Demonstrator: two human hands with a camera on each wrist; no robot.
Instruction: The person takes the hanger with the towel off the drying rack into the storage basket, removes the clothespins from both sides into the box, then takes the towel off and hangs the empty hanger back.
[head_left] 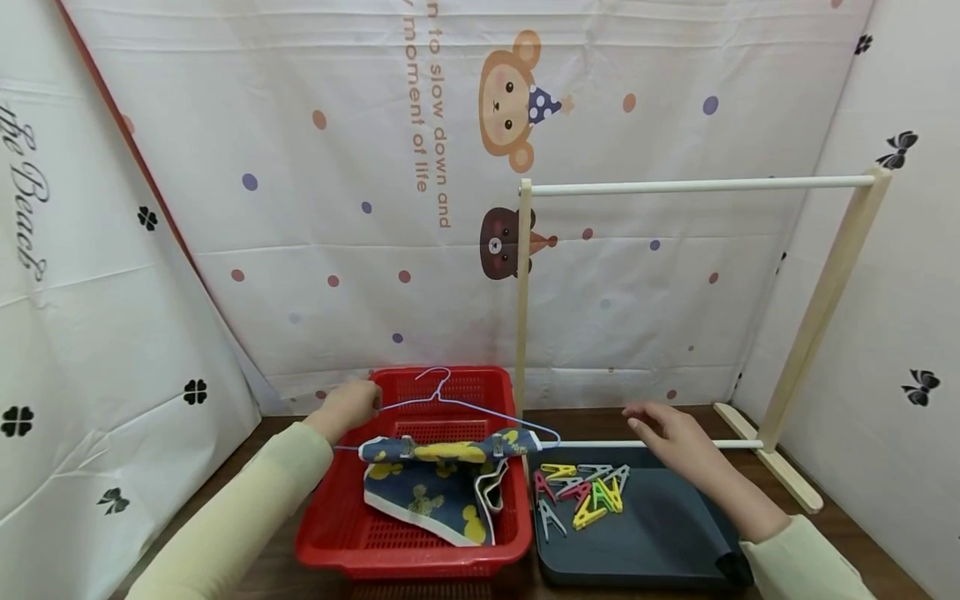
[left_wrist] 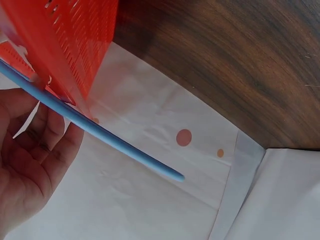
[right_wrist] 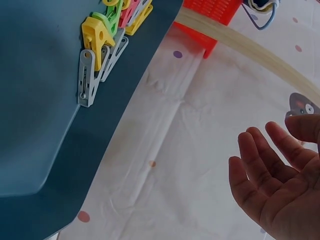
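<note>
In the head view my left hand (head_left: 351, 408) grips the left side of a thin blue clothes hanger (head_left: 480, 407) with clips. The left wrist view shows the fingers (left_wrist: 62, 145) curled about the hanger's bar (left_wrist: 115, 141). From its two clips hangs a navy garment (head_left: 423, 500) with yellow print and white edging, over and partly inside a red basket (head_left: 311, 537). To the right, my right hand (head_left: 671, 437) hovers above the dark tray, holding nothing. Its fingers are loosely bent and apart in the right wrist view (right_wrist: 280, 185).
Several coloured clothespins (head_left: 590, 515) lie in the left part of the dark tray (head_left: 660, 533). Behind it stands a wooden rack with a white top rail (head_left: 705, 185) and a lower rail (head_left: 738, 444). Printed white sheets (head_left: 337, 200) enclose the back and sides.
</note>
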